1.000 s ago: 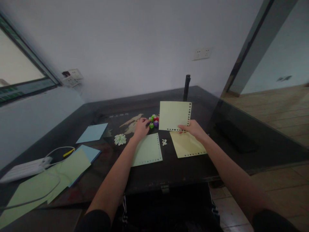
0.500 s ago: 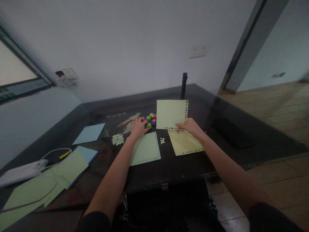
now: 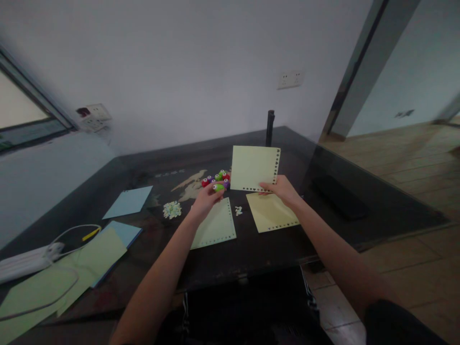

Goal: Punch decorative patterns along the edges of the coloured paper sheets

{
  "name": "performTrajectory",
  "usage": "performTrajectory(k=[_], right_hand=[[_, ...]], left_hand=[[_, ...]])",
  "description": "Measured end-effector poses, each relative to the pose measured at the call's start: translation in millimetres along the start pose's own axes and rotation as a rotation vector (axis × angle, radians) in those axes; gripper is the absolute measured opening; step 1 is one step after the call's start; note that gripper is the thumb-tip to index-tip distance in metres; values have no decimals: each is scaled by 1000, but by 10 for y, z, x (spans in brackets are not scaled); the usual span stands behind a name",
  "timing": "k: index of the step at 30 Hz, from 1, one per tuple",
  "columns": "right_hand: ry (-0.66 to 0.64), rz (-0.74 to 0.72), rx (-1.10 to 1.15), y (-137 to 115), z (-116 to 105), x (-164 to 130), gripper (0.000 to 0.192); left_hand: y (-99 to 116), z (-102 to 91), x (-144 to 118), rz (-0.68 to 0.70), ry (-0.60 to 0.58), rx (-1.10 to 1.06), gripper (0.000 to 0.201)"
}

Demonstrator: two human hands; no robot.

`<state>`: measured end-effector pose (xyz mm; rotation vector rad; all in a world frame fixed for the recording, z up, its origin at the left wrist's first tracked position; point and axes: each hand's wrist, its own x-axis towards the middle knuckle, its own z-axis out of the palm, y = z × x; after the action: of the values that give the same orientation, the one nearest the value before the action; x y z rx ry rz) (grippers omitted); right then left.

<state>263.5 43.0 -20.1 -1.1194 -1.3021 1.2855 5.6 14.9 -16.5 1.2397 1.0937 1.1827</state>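
My left hand [image 3: 205, 200] is closed around a small green craft punch [image 3: 218, 188] with a round white top, lifted a little off the table. Just behind it a cluster of similar red, purple and green punches [image 3: 225, 177] stands. My right hand [image 3: 276, 188] pinches a pale yellow sheet [image 3: 253, 166] by its lower right corner and holds it upright. Small punched holes line that sheet's right and bottom edges. A pale green sheet [image 3: 215, 225] with punched edges lies under my left wrist. Below my right hand lies a yellow sheet [image 3: 271, 213], punched along its near edge.
Small paper cut-outs [image 3: 172, 210] are heaped at left, with a smaller pile [image 3: 238, 210] between the sheets. Blue paper [image 3: 128, 201], more green sheets [image 3: 77, 263] and a white power strip [image 3: 25, 263] with a cable lie left. A black post [image 3: 270, 128] stands at the back.
My left hand has taken hold of the green punch and raised it from the cluster, drawing slightly nearer. My right hand keeps the yellow sheet upright. The view has shifted slightly.
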Motion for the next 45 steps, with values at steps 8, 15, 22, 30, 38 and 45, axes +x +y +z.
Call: performTrajectory(k=[8, 15, 22, 30, 38, 45], right_hand=[[40, 10, 126, -24, 95, -72, 37], [114, -87, 111, 42, 196, -83, 38], [100, -122, 48, 76, 275, -120, 46], [101, -124, 1, 71, 294, -125, 44], [112, -160, -10, 62, 295, -135, 43], [78, -157, -53, 11, 313, -172, 41]], left_hand=[[-30, 166, -155, -201, -16, -411, 22], [-55, 219, -175, -139, -33, -398, 17], [-100, 261, -219, -125, -83, -450, 25], [-79, 261, -232, -128, -80, -405, 25], [-114, 281, -208, -106, -89, -449, 24], [-106, 272, -229, -127, -103, -430, 24]])
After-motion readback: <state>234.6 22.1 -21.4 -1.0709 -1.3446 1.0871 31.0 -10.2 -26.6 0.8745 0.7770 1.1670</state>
